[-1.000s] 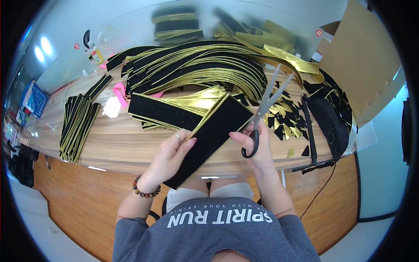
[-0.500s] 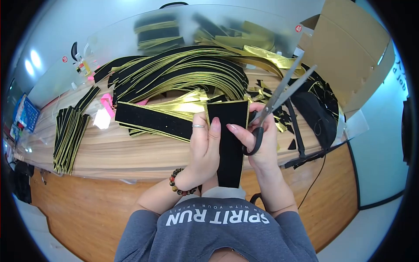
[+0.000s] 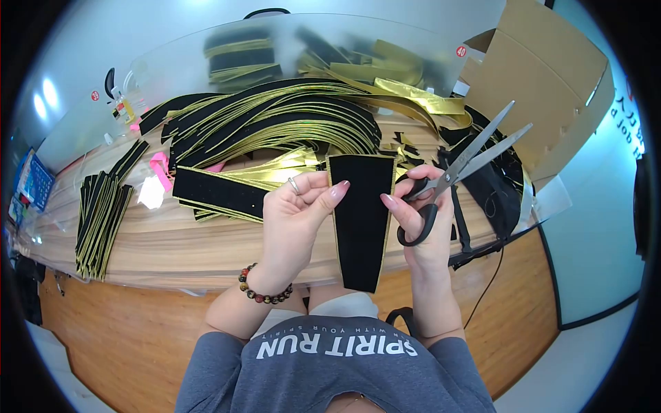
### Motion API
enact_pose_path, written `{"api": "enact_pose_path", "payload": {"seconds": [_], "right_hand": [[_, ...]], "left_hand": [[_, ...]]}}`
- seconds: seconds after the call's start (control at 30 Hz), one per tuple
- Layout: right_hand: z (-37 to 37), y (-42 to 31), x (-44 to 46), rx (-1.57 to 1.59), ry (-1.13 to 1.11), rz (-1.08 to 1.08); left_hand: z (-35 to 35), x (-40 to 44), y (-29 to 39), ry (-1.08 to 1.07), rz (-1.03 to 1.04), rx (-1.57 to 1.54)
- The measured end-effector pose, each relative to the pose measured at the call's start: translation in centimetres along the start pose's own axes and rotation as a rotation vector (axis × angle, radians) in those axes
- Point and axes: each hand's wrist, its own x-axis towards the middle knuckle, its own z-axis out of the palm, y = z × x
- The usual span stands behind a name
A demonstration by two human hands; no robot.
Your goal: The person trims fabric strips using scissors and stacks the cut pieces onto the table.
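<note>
Panel (image 3: 361,224) of black fabric, gold-edged, stands between your two hands, above the near edge of the wood-grain surface (image 3: 206,242). Its wider end points away from you; its narrower end hangs toward your lap, past the edge of the surface. Your left hand (image 3: 292,217) pinches the panel by its left side, thumb flat on the black face and fingers mostly hidden behind. You wear a beaded bracelet (image 3: 266,294) on that wrist. Your right hand (image 3: 425,217) is closed around the black handles of the scissors (image 3: 447,179) — blades parted, tips directed up and to the right, clear of the panel. Your right thumb tip meets the panel's right edge; whether it grips the fabric cannot be determined.

Beyond your hands, a long curved stack (image 3: 275,113) of black strips with gold edges spans the surface. Shorter folded strips (image 3: 224,193) lie beside your left hand. At far left you have a bundle (image 3: 103,224) of similar pieces; pink ribbon (image 3: 160,168) lies between. On the right — a black pouch (image 3: 490,191), and behind it a cardboard box (image 3: 554,89).
</note>
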Motion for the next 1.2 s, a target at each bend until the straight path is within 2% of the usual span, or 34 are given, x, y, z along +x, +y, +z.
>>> {"api": "enact_pose_path", "payload": {"seconds": [0.03, 0.27, 0.43, 0.6, 0.67, 0.7, 0.73, 0.77, 0.83, 0.9, 0.97, 1.0, 1.2], "right_hand": [[-0.1, 0.0, 0.0, -0.008, 0.005, 0.01], [-0.8, -0.7, -0.3, -0.093, 0.063, 0.021], [-1.6, -0.8, -0.3, -0.045, 0.051, 0.0], [-1.8, -0.9, -0.1, -0.032, 0.048, 0.014], [-2.1, -1.1, 0.0, 0.049, -0.01, 0.045], [-2.2, -1.2, 0.0, 0.048, -0.01, 0.045], [-2.3, -1.3, 0.1, 0.19, -0.058, 0.103], [-2.3, -1.3, 0.2, 0.332, -0.107, 0.161], [-2.3, -1.3, 0.1, 0.372, -0.139, 0.214], [-2.2, -1.2, 0.1, 0.488, -0.225, 0.378], [-2.7, -0.6, 0.4, 0.465, -0.313, 0.432], [-2.7, -0.5, 0.5, 0.463, -0.352, 0.43], [-2.3, -0.7, 0.6, 0.511, -0.426, 0.481]], "left_hand": [[0.0, 0.1, 0.0, -0.032, -0.047, -0.085], [1.0, 0.3, 0.4, -0.057, -0.011, -0.04], [0.7, 0.9, 0.6, -0.123, -0.132, -0.043], [0.5, 1.3, 0.1, -0.154, -0.166, -0.087], [0.2, 1.5, 0.0, -0.167, -0.175, -0.108], [0.0, 1.8, -0.1, -0.233, -0.227, -0.187], [-0.2, 2.1, -0.3, -0.299, -0.277, -0.267], [-0.3, 2.5, -0.6, -0.3, -0.276, -0.268], [-0.1, 3.4, -0.8, -0.534, -0.248, -0.284], [0.4, 3.8, -0.4, -0.587, -0.266, -0.284], [0.8, 4.3, -0.2, -0.791, -0.076, -0.186], [1.4, 4.4, 0.2, -0.811, 0.075, -0.071], [1.6, 4.0, 0.6, -0.791, 0.023, -0.041]]}}
